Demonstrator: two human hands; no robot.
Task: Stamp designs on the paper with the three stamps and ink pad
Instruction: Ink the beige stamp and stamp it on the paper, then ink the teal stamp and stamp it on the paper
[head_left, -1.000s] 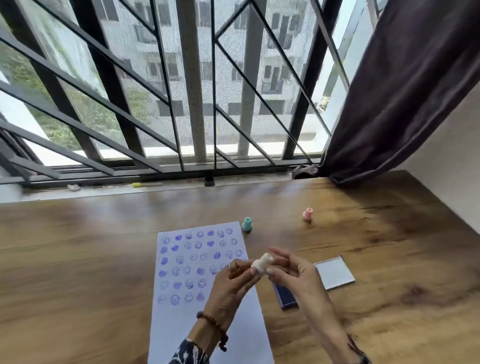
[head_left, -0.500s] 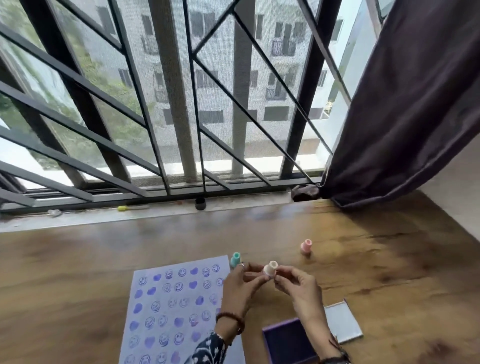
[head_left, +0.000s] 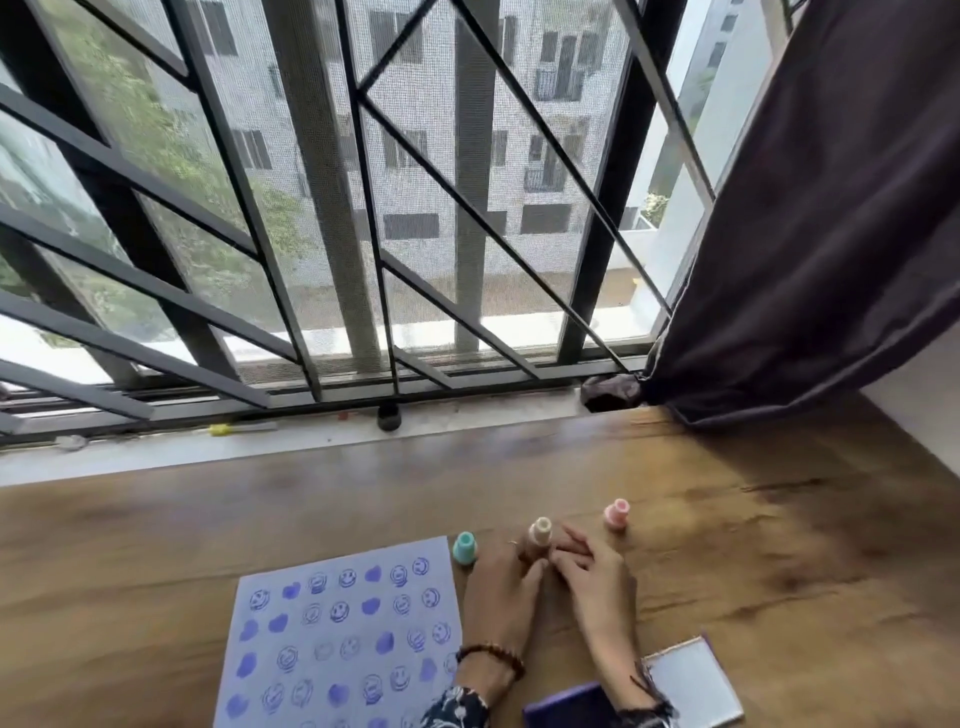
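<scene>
A cream stamp (head_left: 540, 534) stands upright on the wooden table (head_left: 779, 545), between a teal stamp (head_left: 464, 548) and a pink stamp (head_left: 616, 513). My left hand (head_left: 498, 587) and my right hand (head_left: 592, 582) meet at its base, fingertips pinching it from both sides. The white paper (head_left: 343, 634), covered with blue smiley and heart prints, lies to the left of my hands. The purple ink pad (head_left: 566, 711) sits open at the bottom edge, partly hidden by my right wrist, with its lid (head_left: 691, 686) beside it.
A barred window (head_left: 363, 208) with a sill runs along the table's far edge. A dark curtain (head_left: 831, 208) hangs at the right and touches the table's back corner. A small black object (head_left: 388, 417) sits on the sill.
My hands carried the cream stamp away from me and set it down upright between the teal and pink stamps. The camera tilted up, so the paper and ink pad sit lower in view.
</scene>
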